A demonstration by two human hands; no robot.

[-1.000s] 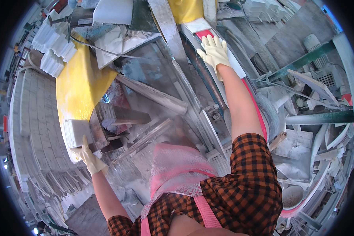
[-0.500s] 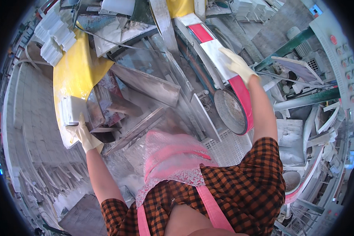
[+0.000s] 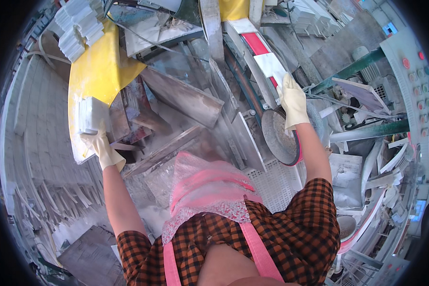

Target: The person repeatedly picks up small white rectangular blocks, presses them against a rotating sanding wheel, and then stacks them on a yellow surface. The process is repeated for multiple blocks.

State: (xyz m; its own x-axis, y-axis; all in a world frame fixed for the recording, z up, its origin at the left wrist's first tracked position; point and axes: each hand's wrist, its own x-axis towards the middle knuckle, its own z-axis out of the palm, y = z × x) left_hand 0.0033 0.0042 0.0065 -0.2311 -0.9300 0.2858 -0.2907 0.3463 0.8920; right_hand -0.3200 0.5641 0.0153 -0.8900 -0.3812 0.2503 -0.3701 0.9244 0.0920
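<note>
My left hand (image 3: pixel 100 147), in a cream glove, grips the near end of a stack of thin white slabs (image 3: pixel 91 116). The stack rests on a yellow sheet (image 3: pixel 95 78) at the left. My right hand (image 3: pixel 293 99), gloved alike, lies with outstretched fingers over the near part of a red belt (image 3: pixel 256 44). A white slab (image 3: pixel 270 64) lies on that belt, and my fingertips reach its near end. Whether a second piece lies under the palm is hidden. Below the hand is the belt's dusty round wheel (image 3: pixel 277 136).
More stacked white slabs (image 3: pixel 78 28) stand at the far left. Dusty boards (image 3: pixel 181 95) lean between my hands. At the right are a green rail (image 3: pixel 372 132) and a control panel (image 3: pixel 417 81) with several buttons. A perforated grate (image 3: pixel 276 181) sits near my apron.
My right hand has come back toward me along the belt, from on top of the white slab to its near end. The left hand keeps its grip on the stack. The view has shifted slightly.
</note>
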